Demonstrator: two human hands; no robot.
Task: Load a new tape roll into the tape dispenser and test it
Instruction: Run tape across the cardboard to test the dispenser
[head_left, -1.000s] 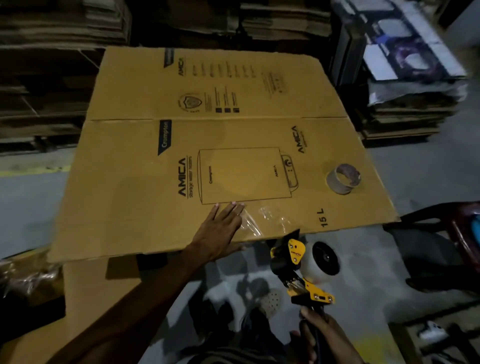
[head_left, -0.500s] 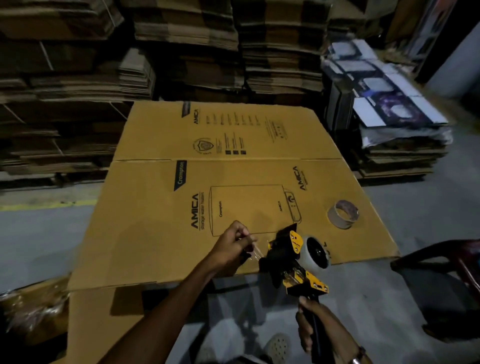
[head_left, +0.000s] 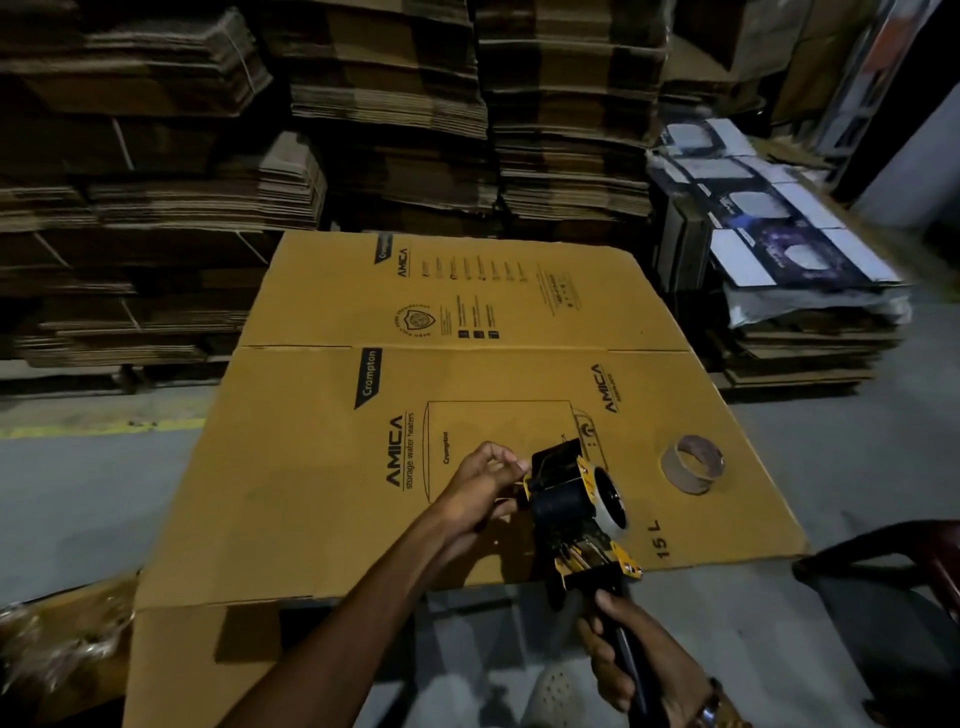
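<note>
Landmark: the flattened brown corrugated carton (head_left: 322, 493) printed "AMICA", lying flat, raised off the floor.

Change: a second ago the left hand (head_left: 480, 486) lay flat on the carton's near edge, over a clear wrinkled strip stuck there, with the yellow-and-black handheld tape dispenser (head_left: 569, 506) held off that edge. Now the dispenser is up over the carton's near-right area, and the left hand's fingers are curled at its front end, apparently pinching the tape end — tape itself too faint to confirm. Right hand (head_left: 621, 657) grips the black handle, fingers wrapped round it, below the carton's near edge.

Meaning, as I read it: new roll (head_left: 610, 501) already seated on the hub, one test pull likely done; this looks like re-feeding or tidying the loose end at the cutter before another pass. Not finished.

Empty cardboard tape core (head_left: 693, 464) sits on the carton's right side, well apart from the dispenser.

Room: dim warehouse. Grey concrete floor (head_left: 78, 493) around the carton, yellow line to its left. Stacks of flat cartons (head_left: 395, 114) behind it; printed white-and-dark sheets (head_left: 779, 244) piled behind-right.
</note>
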